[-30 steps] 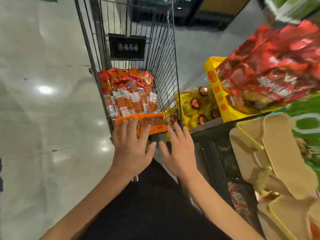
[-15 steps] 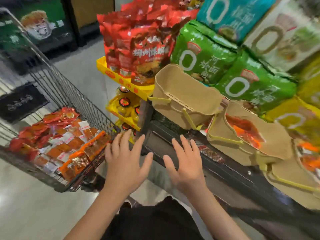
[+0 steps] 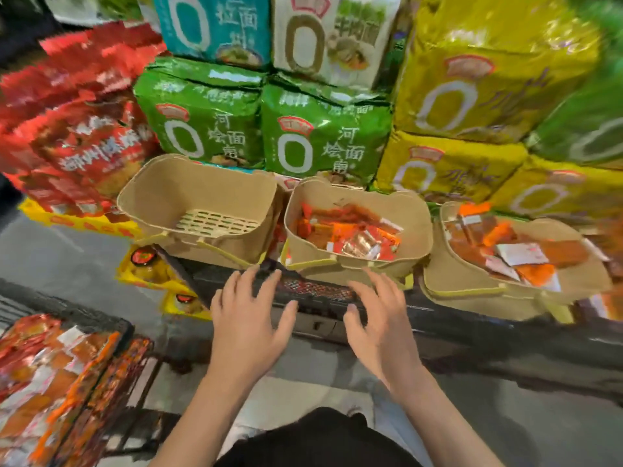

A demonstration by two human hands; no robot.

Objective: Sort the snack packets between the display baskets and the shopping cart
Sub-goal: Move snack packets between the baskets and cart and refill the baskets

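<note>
Three tan display baskets stand in a row on a dark shelf. The left basket [image 3: 158, 193] holds nothing. The middle basket [image 3: 414, 214] holds red and orange snack packets [image 3: 350, 230]. More orange packets [image 3: 505, 244] fill the right basket [image 3: 465, 284]. My left hand [image 3: 249, 325] and my right hand [image 3: 381, 325] hover side by side with fingers spread, empty, just in front of the middle basket. The wire shopping cart [image 3: 101, 323] sits at lower left, heaped with orange and red packets [image 3: 50, 372].
Large green [image 3: 209, 119], yellow [image 3: 472, 79] and red [image 3: 77, 129] noodle bags are stacked behind the baskets. A yellow tray [image 3: 77, 224] with jars below [image 3: 145, 261] stands at left. The dark shelf edge [image 3: 472, 335] runs across in front of me.
My view has swung right from the cart to the baskets. Both hands left the cart's packets and came forward, empty, toward the middle basket.
</note>
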